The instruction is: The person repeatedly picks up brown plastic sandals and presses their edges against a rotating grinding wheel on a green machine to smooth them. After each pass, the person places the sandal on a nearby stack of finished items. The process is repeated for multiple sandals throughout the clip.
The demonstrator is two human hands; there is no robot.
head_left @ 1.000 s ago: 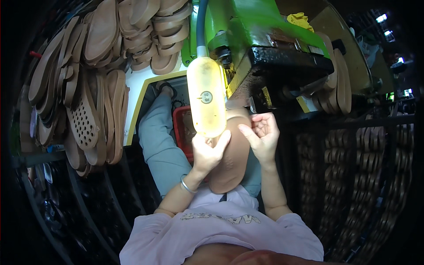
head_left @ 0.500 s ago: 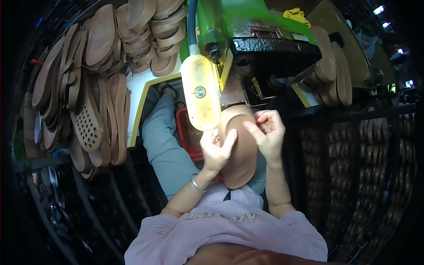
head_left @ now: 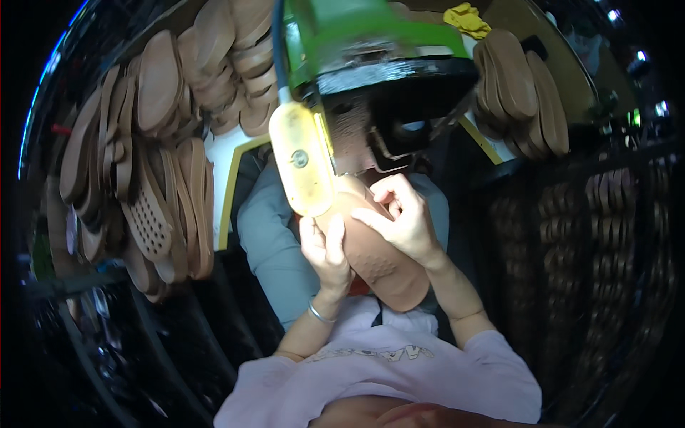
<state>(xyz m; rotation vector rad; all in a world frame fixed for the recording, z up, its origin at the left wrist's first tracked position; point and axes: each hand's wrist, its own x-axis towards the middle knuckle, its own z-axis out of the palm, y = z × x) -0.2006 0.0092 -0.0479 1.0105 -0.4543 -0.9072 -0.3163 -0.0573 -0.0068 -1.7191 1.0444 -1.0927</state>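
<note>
A tan slipper [head_left: 378, 264] slants across my lap, its bumpy heel end toward me and its far end below the machine. My left hand [head_left: 325, 250] pinches its left edge between thumb and fingers. On the right edge, nearer the far end, my right hand [head_left: 407, 225] grips with bent fingers, its thumb reaching over the footbed. The slipper's far end is partly hidden by a glowing yellow lamp [head_left: 303, 160]. Just beyond both hands stands a green machine [head_left: 378, 36] with a dark, worn head.
Stacks of tan slippers [head_left: 158, 82] fill the table at left, one with a perforated upper [head_left: 146, 225]. More slippers [head_left: 510, 75] stand at right, near a yellow cloth or glove [head_left: 467, 20]. Racks of footwear [head_left: 606, 235] line the right side.
The slipper has tilted, its heel end swinging right and its far end left. My right hand has moved left along with it. The head view has shifted slightly.
</note>
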